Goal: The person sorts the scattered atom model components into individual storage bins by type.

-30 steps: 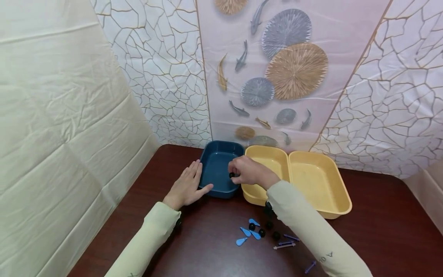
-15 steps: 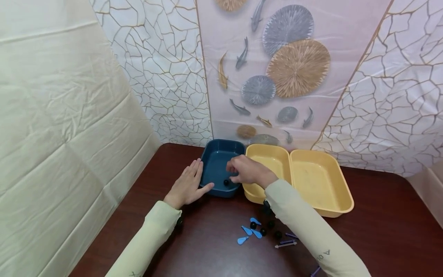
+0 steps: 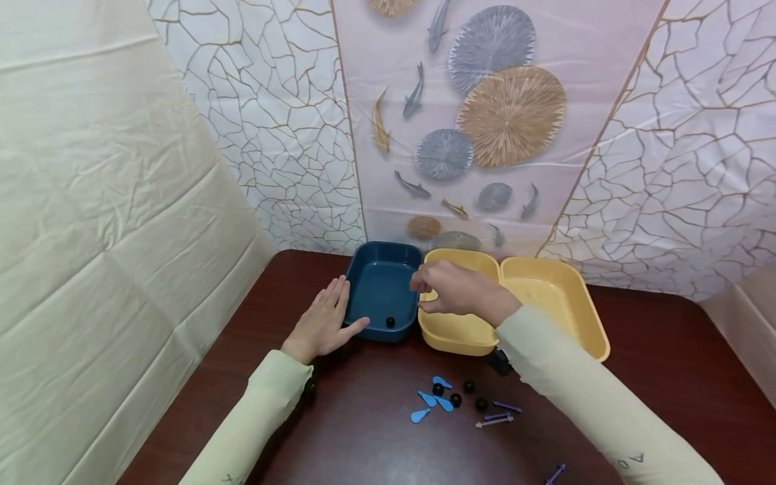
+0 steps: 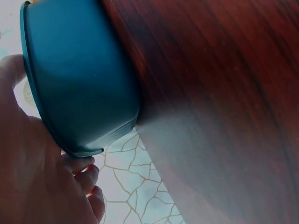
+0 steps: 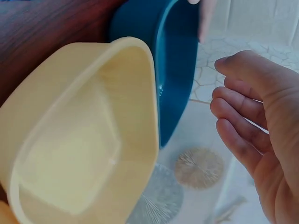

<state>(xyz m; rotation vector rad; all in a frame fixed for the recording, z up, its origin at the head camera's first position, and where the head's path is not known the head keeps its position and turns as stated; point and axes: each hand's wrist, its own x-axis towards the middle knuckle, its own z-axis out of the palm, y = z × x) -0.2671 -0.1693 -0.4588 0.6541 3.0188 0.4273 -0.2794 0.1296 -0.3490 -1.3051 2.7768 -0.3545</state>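
My left hand [image 3: 319, 322] rests on the left rim of a dark blue bin [image 3: 383, 286], its fingers straight and thumb spread over the near edge. Inside that bin, a small black ball [image 3: 391, 322] lies close to the near wall. Above the left yellow bin [image 3: 457, 345] hovers my right hand [image 3: 456, 288], near the blue bin's right rim. In the right wrist view, the right hand [image 5: 254, 107] has loosely bent fingers and nothing between them. The left wrist view shows the left hand's fingers [image 4: 86, 179] at the outer side of the blue bin [image 4: 84, 74].
A second yellow bin [image 3: 554, 300] adjoins the first on the right. On the brown table [image 3: 364, 431] lie several blue teardrop-shaped pieces [image 3: 419, 416], several black balls [image 3: 456, 400] and several thin purple rods [image 3: 506, 407]. One more purple rod [image 3: 555, 474] lies nearer the front.
My right hand has let go of the black ball, which dropped into the blue bin. It has then moved right, over the left yellow bin. The left hand has stayed on the rim.
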